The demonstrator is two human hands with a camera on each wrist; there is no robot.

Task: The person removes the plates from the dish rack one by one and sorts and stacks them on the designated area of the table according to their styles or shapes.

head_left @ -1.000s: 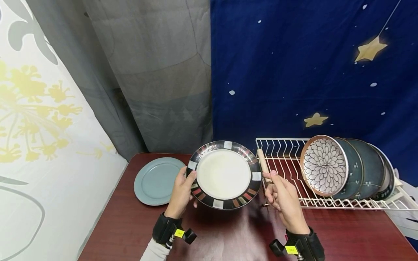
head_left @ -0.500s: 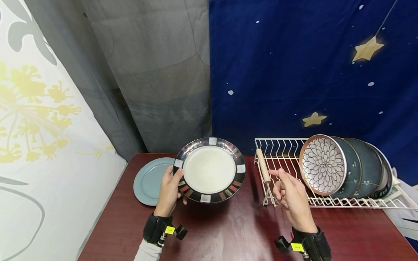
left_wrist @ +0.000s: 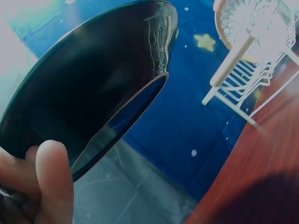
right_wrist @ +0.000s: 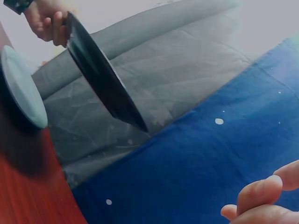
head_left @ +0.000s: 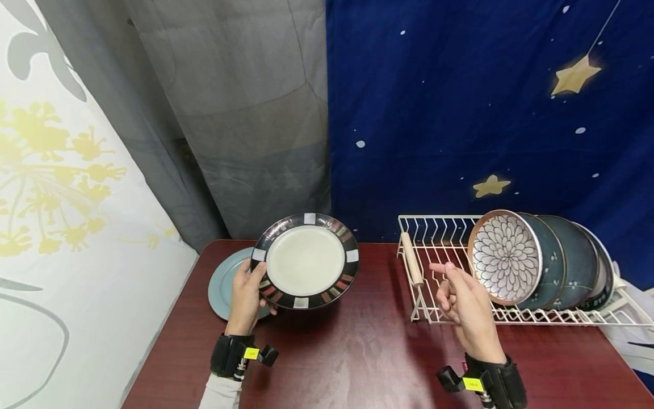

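Head view: the left hand (head_left: 246, 295) grips a round, cream-centred, black-rimmed plate (head_left: 306, 261) aloft, partly covering a round blue-grey plate (head_left: 221, 284) on the reddish-brown surface (head_left: 347, 363), while the right hand (head_left: 467, 309), index extended, others loosely curled around nothing, hovers near a white wire dish rack (head_left: 531, 324). Left wrist: fingers (left_wrist: 53, 168) clasp its dark underside's edge. Right wrist: it hangs tilted, clear of the surface, the right fingers free.

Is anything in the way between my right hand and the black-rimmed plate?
Nothing visible blocks your right hand from the black-rimmed plate; the wooden handle lies between them in the head view, but seems lower.
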